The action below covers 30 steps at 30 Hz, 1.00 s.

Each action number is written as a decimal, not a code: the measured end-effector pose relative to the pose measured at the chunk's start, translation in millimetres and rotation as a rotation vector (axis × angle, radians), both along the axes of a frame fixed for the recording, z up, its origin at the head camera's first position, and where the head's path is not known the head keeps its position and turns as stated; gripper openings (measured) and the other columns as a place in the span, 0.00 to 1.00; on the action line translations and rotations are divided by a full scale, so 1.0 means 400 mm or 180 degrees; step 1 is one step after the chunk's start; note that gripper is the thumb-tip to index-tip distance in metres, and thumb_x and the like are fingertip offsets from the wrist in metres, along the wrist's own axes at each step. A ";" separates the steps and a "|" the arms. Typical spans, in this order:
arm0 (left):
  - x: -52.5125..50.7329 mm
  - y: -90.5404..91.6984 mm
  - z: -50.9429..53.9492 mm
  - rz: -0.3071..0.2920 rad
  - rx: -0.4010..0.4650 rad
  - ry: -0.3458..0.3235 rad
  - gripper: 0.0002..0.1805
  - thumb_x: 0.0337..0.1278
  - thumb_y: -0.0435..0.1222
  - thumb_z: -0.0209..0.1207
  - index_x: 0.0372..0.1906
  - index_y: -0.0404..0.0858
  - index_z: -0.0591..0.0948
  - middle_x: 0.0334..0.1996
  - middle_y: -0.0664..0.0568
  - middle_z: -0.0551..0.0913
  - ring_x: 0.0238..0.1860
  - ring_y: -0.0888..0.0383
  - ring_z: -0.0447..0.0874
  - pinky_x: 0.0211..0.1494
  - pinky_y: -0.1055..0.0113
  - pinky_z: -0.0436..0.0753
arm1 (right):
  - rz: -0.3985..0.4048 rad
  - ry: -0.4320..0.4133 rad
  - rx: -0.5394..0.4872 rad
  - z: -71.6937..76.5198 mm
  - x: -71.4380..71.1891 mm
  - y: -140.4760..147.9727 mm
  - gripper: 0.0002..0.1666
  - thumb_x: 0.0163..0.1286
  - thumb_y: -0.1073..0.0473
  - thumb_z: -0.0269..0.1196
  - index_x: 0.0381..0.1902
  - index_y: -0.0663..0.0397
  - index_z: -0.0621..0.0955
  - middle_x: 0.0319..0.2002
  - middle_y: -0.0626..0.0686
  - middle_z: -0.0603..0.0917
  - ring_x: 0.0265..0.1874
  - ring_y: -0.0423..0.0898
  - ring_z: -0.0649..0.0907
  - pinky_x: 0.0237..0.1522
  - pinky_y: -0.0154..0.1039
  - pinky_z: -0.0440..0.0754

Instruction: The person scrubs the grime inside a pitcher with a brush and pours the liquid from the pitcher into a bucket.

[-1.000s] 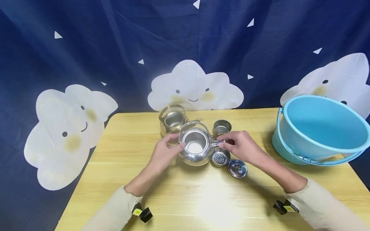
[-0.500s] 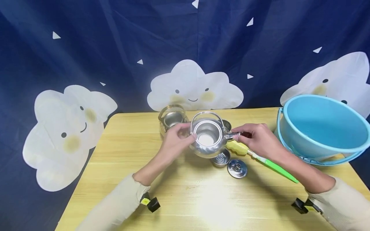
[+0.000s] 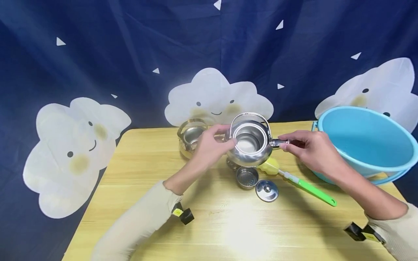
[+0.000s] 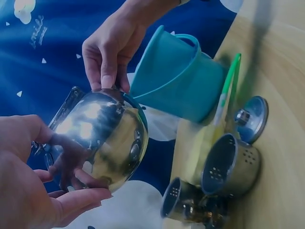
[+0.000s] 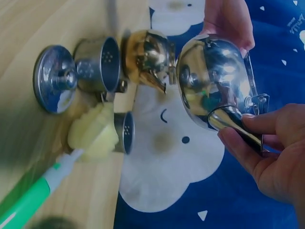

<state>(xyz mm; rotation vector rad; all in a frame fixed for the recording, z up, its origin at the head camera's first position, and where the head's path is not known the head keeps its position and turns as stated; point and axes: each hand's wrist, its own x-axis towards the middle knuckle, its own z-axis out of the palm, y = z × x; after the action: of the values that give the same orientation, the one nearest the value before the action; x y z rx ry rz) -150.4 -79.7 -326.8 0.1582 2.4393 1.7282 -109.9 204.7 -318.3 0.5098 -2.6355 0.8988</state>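
Note:
A shiny steel teapot [image 3: 248, 145], lidless with its bail handle raised, is held above the table. My left hand [image 3: 212, 145] holds its left side, thumb at the rim. My right hand [image 3: 310, 148] pinches the spout at the right. Beneath it lie a strainer cup [image 3: 247, 178], a steel lid [image 3: 267, 190] and a sponge brush [image 3: 310, 190] with a yellow head and green handle. A second strainer cup [image 5: 125, 132] shows in the right wrist view; the teapot hides it in the head view. Another teapot [image 3: 187, 143] stands behind my left hand.
A large light-blue bucket [image 3: 365, 145] stands at the table's right, just beyond my right hand. The wooden table [image 3: 137, 174] ends at the back against a dark blue curtain [image 3: 137, 43] with white clouds.
Both hands have raised the teapot and carried it to the right, away from the other teapot. The brush, hidden at first, has come into view.

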 end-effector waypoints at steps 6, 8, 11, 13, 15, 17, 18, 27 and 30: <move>-0.018 0.031 0.021 -0.0056 -0.0100 0.0093 0.30 0.53 0.40 0.70 0.64 0.48 0.80 0.62 0.54 0.83 0.40 0.59 0.91 0.41 0.65 0.88 | -0.0092 0.0001 0.0010 0.012 0.002 0.029 0.11 0.63 0.63 0.74 0.44 0.53 0.91 0.35 0.55 0.92 0.24 0.30 0.77 0.25 0.24 0.72; -0.024 0.042 0.026 -0.0052 -0.0164 0.0126 0.30 0.51 0.41 0.70 0.64 0.51 0.80 0.62 0.57 0.83 0.40 0.61 0.91 0.41 0.66 0.87 | -0.0150 -0.0031 -0.0001 0.017 0.003 0.039 0.11 0.63 0.63 0.74 0.45 0.54 0.91 0.35 0.56 0.92 0.24 0.29 0.77 0.25 0.24 0.72; -0.032 0.060 0.034 -0.0062 -0.0204 0.0141 0.32 0.51 0.42 0.70 0.65 0.52 0.80 0.63 0.58 0.83 0.41 0.61 0.90 0.42 0.66 0.87 | -0.0235 -0.0044 -0.0022 0.025 0.001 0.055 0.12 0.63 0.63 0.74 0.45 0.55 0.91 0.35 0.57 0.92 0.25 0.27 0.77 0.25 0.23 0.72; -0.038 0.073 0.039 -0.0066 -0.0219 0.0150 0.33 0.50 0.42 0.70 0.67 0.51 0.79 0.64 0.57 0.83 0.41 0.62 0.90 0.43 0.65 0.87 | -0.0295 -0.0063 -0.0056 0.029 0.000 0.066 0.12 0.64 0.63 0.74 0.46 0.55 0.91 0.35 0.57 0.92 0.25 0.26 0.77 0.24 0.23 0.71; -0.044 0.086 0.045 -0.0087 -0.0217 0.0184 0.34 0.51 0.42 0.70 0.67 0.49 0.79 0.64 0.56 0.83 0.42 0.62 0.89 0.44 0.64 0.87 | -0.0347 -0.0067 -0.0093 0.034 -0.001 0.077 0.13 0.64 0.63 0.74 0.46 0.55 0.91 0.34 0.57 0.91 0.24 0.26 0.76 0.24 0.23 0.71; -0.052 0.101 0.050 -0.0100 -0.0282 0.0246 0.34 0.51 0.43 0.69 0.68 0.49 0.79 0.64 0.56 0.83 0.43 0.63 0.88 0.46 0.65 0.86 | -0.0413 -0.0072 -0.0133 0.039 -0.001 0.088 0.13 0.63 0.62 0.74 0.47 0.54 0.91 0.33 0.54 0.91 0.24 0.26 0.76 0.24 0.24 0.70; -0.056 0.108 0.054 -0.0116 -0.0302 0.0282 0.34 0.51 0.43 0.68 0.68 0.48 0.79 0.64 0.56 0.83 0.44 0.63 0.88 0.47 0.65 0.86 | -0.0455 -0.0093 -0.0157 0.042 -0.001 0.094 0.13 0.63 0.62 0.74 0.47 0.53 0.91 0.32 0.50 0.91 0.24 0.27 0.76 0.24 0.24 0.70; -0.092 0.186 0.087 -0.0289 -0.0498 0.0699 0.24 0.54 0.43 0.64 0.59 0.48 0.82 0.51 0.59 0.88 0.48 0.66 0.84 0.54 0.73 0.80 | -0.0815 -0.0196 -0.0224 0.073 0.004 0.151 0.15 0.65 0.56 0.73 0.49 0.53 0.90 0.25 0.12 0.77 0.24 0.20 0.75 0.22 0.25 0.69; -0.104 0.211 0.097 -0.0399 -0.0448 0.0797 0.20 0.56 0.43 0.63 0.55 0.46 0.82 0.49 0.59 0.87 0.49 0.65 0.84 0.52 0.75 0.79 | -0.0912 -0.0239 -0.0258 0.083 0.003 0.174 0.17 0.66 0.55 0.73 0.50 0.56 0.90 0.26 0.08 0.76 0.25 0.15 0.76 0.23 0.22 0.70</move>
<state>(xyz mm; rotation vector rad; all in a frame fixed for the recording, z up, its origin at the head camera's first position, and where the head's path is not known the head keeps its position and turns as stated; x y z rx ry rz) -191.8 4.7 -288.1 0.5284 2.6480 1.5613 -108.5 274.3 -285.0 0.0758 -2.6345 0.9419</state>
